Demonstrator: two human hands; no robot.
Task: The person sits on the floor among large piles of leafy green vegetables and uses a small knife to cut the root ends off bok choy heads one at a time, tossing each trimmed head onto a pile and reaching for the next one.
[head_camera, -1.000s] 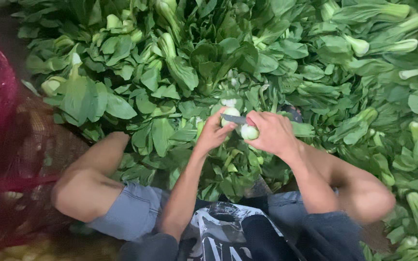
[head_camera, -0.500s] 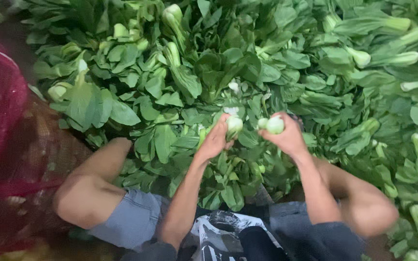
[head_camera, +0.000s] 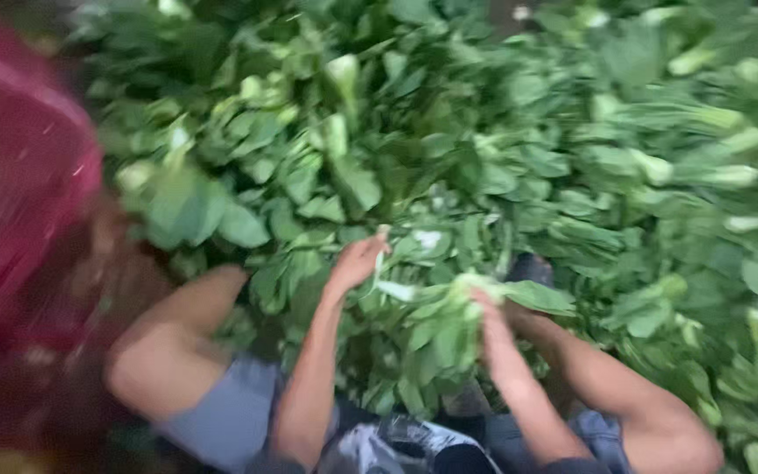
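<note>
1. Heaped leafy greens (head_camera: 484, 132) with pale stalks fill nearly all of your head view, spreading from the top edge down to your knees; the whole picture is smeared by motion.
2. At the left edge you have a red mesh crate (head_camera: 19, 193), its lattice wall blurred, standing just beside the heap. No package, label or sign can be made out anywhere.
3. Your left hand (head_camera: 357, 262) reaches up into the pile, fingers curled round a pale stalk; how tightly it grips, you cannot tell through the blur.
4. Your right hand (head_camera: 489, 329) is closed round the base of a bunch of greens (head_camera: 436, 329), whose leaves hang down and toward your lap, hiding most of the fingers.
5. That bunch lies between your two hands, low in the middle of the view, touching the heap behind it.
6. Your bare knee (head_camera: 164, 369) and grey-blue shorts (head_camera: 221, 421) show at the lower left, and your right forearm runs off toward the lower right corner.
</note>
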